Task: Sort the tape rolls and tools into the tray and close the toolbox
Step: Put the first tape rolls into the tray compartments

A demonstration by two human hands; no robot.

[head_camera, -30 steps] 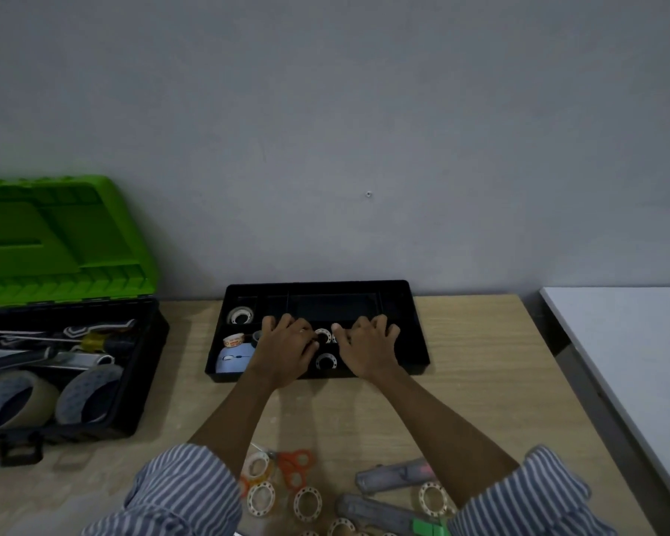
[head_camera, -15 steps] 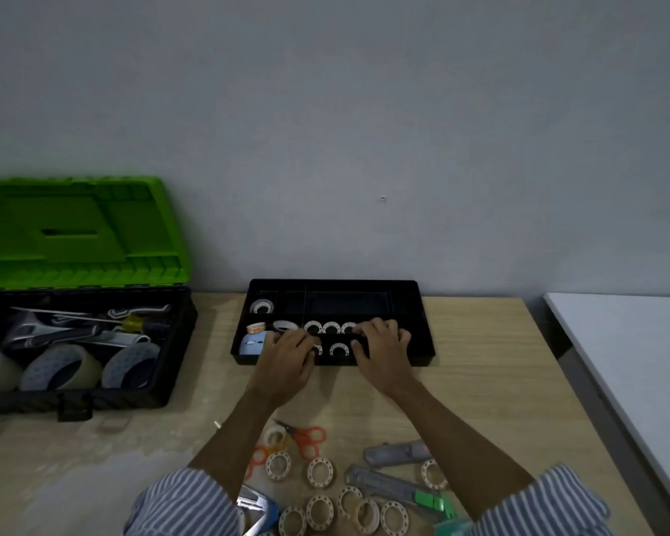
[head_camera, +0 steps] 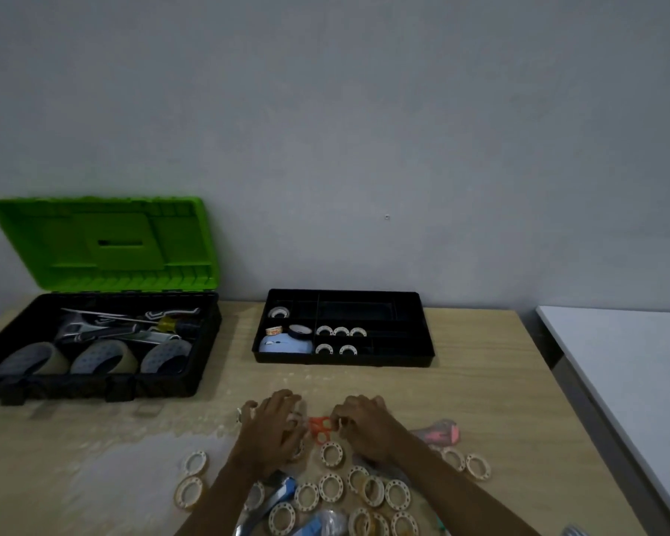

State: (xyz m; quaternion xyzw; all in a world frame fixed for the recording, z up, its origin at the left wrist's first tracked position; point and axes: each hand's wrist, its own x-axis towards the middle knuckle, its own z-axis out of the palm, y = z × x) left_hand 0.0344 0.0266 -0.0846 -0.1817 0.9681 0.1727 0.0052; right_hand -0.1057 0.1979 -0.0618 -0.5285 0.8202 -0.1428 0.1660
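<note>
Two hands reach down to the small tape rolls (head_camera: 331, 454) on the near part of the surface (head_camera: 499, 400). The left hand (head_camera: 271, 431) and right hand (head_camera: 364, 427) sit on either side of the orange scissors (head_camera: 320, 427). It is too blurry to tell if they hold anything. The black tray (head_camera: 426, 342) sits further back with five small ones inside. The toolbox (head_camera: 93, 381) stands open on the left.

No lettering can be read (red print on one tape roll (head_camera: 274, 331) blurs).
</note>
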